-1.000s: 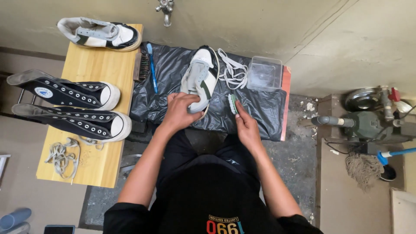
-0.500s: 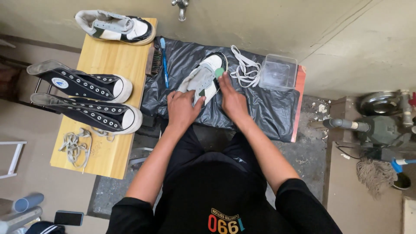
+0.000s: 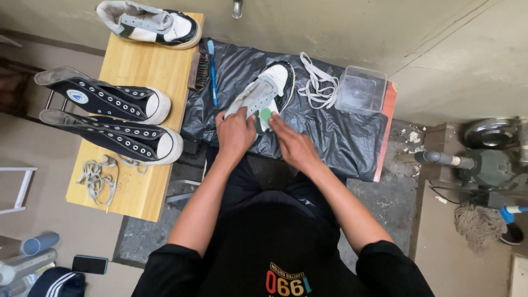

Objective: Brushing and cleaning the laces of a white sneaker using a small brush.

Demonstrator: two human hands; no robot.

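White sneaker (image 3: pixel 264 93) on the black plastic sheet (image 3: pixel 341 137), laces (image 3: pixel 316 88) already out. Left hand (image 3: pixel 235 132) grips its heel; right hand (image 3: pixel 291 144) closed on a green pad (image 3: pixel 265 115) against it. Looks mid-clean; three other shoes untouched on the wooden bench (image 3: pixel 132 187).

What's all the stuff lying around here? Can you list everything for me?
White sneaker: 1, white and dark, on the black plastic sheet, under both hands
Green sponge: 1, at the right fingertips
Loose laces: 1 bundle, white, on the sheet
Clear tub: 1, sheet's far right
Blue toothbrush: 1, sheet's left edge
High-top shoes: 2, black, on the wooden bench
Low sneaker: 1, white and black, bench's far end
Beige laces: 1 bundle, on the bench
Left hand: on the sneaker
Right hand: holds the sponge
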